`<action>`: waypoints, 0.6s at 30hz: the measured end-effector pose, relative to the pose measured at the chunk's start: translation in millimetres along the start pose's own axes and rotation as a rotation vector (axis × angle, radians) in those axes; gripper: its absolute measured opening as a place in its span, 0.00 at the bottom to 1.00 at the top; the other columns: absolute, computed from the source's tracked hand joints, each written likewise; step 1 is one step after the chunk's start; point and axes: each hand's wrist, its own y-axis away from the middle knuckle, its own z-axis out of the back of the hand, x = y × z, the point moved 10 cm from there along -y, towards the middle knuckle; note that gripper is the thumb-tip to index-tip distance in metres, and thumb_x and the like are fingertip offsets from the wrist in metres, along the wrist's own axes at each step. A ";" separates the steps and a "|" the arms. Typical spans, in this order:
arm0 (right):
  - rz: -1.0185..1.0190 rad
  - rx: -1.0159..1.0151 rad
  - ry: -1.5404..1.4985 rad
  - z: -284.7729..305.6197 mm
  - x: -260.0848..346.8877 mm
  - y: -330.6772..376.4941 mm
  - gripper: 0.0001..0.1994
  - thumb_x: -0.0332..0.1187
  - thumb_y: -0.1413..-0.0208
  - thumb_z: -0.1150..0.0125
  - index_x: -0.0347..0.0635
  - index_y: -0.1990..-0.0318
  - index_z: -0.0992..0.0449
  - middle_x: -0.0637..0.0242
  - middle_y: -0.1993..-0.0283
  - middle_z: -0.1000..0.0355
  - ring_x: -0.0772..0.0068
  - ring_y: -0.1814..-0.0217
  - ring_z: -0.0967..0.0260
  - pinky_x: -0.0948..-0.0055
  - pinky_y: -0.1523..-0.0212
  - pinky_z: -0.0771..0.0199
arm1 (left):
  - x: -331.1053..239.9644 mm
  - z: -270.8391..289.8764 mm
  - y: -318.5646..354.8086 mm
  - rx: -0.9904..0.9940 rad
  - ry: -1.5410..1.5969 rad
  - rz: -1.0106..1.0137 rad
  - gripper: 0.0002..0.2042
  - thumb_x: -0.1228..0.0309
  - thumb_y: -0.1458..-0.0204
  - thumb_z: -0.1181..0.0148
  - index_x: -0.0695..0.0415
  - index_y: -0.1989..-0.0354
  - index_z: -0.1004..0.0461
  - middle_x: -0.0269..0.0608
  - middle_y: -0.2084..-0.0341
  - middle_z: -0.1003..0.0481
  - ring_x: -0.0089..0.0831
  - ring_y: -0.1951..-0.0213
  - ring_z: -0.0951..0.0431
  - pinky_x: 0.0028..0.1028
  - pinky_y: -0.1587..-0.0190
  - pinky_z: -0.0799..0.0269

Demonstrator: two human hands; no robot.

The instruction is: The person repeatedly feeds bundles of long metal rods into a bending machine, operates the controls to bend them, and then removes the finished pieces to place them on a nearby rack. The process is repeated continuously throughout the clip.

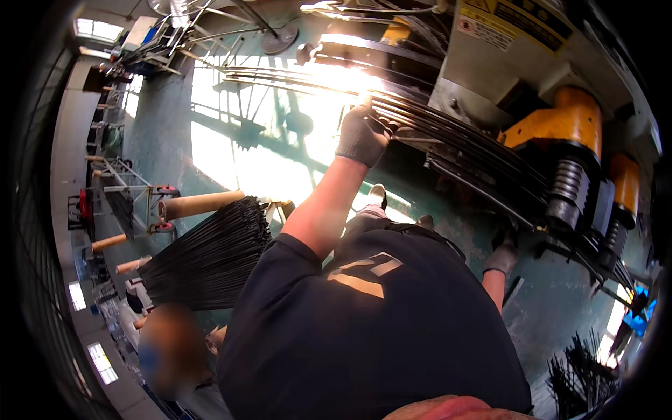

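Observation:
Long dark metal rods [448, 127] lie in a bundle along the machine, running from the glare at upper left toward the machine's orange parts. My left hand [364, 133], in a dark knitted glove, is at the bundle's near side with its fingers curled round rods; bright light washes out the fingertips. Lower and to the right, my right hand [500, 257] wears a greyish glove. Its fingers sink into dark shadow below a dark rail [483, 189], so their grip does not show.
An orange clamp-like part [560, 126] and a thick spring [568, 183] belong to the grey machine [483, 52] at right. Behind my left arm, many black rods [210, 259] rest on a rack with brown rollers [199, 204]. Another person [175, 350] is at lower left. More rods [581, 374] stand at lower right.

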 end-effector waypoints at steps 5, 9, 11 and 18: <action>-0.066 -0.229 0.165 -0.1 -7.7 72.5 0.13 0.42 0.37 0.35 0.40 0.59 0.18 0.72 0.69 0.23 0.80 0.73 0.31 0.77 0.73 0.35 | -66.2 102.8 -26.1 -0.056 0.772 0.017 0.24 0.57 0.30 0.57 0.64 0.36 0.38 0.57 0.37 0.33 0.54 0.35 0.33 0.57 0.29 0.43; -0.130 -0.411 0.508 -5.2 -19.5 118.8 0.17 0.46 0.38 0.35 0.40 0.69 0.19 0.70 0.72 0.24 0.77 0.75 0.31 0.73 0.74 0.37 | -96.9 242.0 -65.2 -0.336 0.767 -0.009 0.25 0.57 0.30 0.58 0.63 0.33 0.41 0.56 0.32 0.38 0.54 0.30 0.38 0.58 0.28 0.46; -0.143 -0.476 0.667 -10.7 -25.7 143.3 0.18 0.47 0.39 0.35 0.40 0.71 0.20 0.69 0.73 0.25 0.75 0.75 0.30 0.72 0.73 0.36 | -110.9 295.4 -85.7 -0.431 0.740 -0.005 0.25 0.56 0.30 0.58 0.62 0.34 0.38 0.53 0.33 0.36 0.54 0.31 0.37 0.58 0.29 0.45; -0.059 -0.234 0.948 -11.5 -141.6 136.9 0.18 0.45 0.42 0.35 0.36 0.70 0.20 0.62 0.75 0.24 0.63 0.67 0.22 0.64 0.62 0.26 | -140.2 439.3 -143.2 -0.347 0.625 -0.050 0.20 0.59 0.29 0.64 0.63 0.45 0.32 0.57 0.44 0.29 0.52 0.43 0.26 0.59 0.38 0.29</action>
